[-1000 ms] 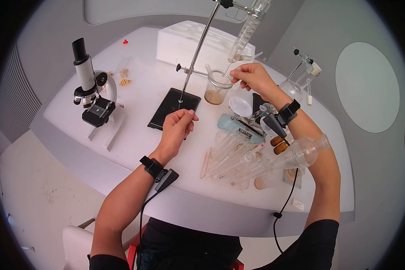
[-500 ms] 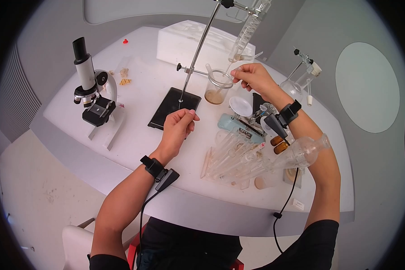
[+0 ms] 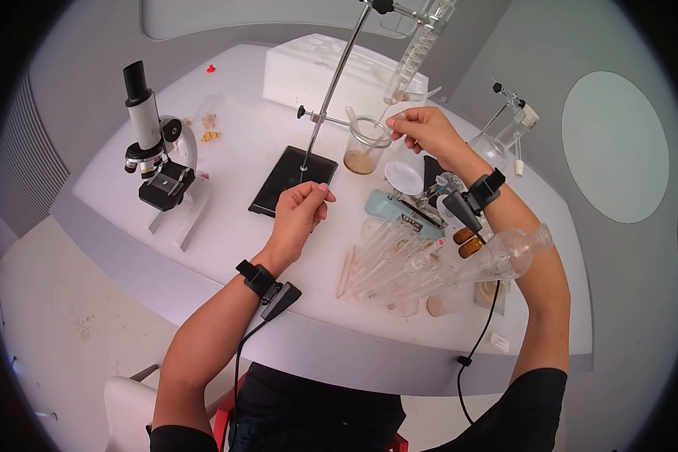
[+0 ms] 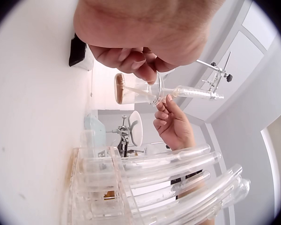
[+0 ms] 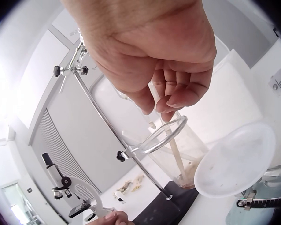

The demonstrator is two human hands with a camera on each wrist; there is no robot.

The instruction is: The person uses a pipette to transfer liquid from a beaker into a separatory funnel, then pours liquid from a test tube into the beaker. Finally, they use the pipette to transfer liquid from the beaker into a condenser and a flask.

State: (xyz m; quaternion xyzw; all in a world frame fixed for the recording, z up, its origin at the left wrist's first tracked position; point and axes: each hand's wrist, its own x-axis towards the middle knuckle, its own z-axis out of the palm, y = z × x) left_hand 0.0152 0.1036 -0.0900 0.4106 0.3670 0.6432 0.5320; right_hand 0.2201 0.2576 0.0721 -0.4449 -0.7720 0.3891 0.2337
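My right hand (image 3: pixel 426 129) is raised at the right side of a glass beaker (image 3: pixel 351 148), its thumb and fingers pinching a thin, pale stirring rod (image 5: pixel 177 159). The rod slants down through a metal ring (image 5: pixel 172 136) at the beaker's rim. Brown liquid (image 4: pixel 120 89) lies at the beaker's bottom. A second rod (image 3: pixel 350 115) leans out over the rim's left side. My left hand (image 3: pixel 297 215) hovers in front of the ring stand's black base (image 3: pixel 279 184), fingers loosely curled around nothing.
A microscope (image 3: pixel 145 124) stands at the left. Right of the beaker are a blue balance (image 3: pixel 384 205) with a white pan (image 3: pixel 404 178) and racked test tubes (image 3: pixel 377 260). A conical flask (image 3: pixel 505 255) overlaps my right forearm. A white foam box (image 3: pixel 301 75) sits behind.
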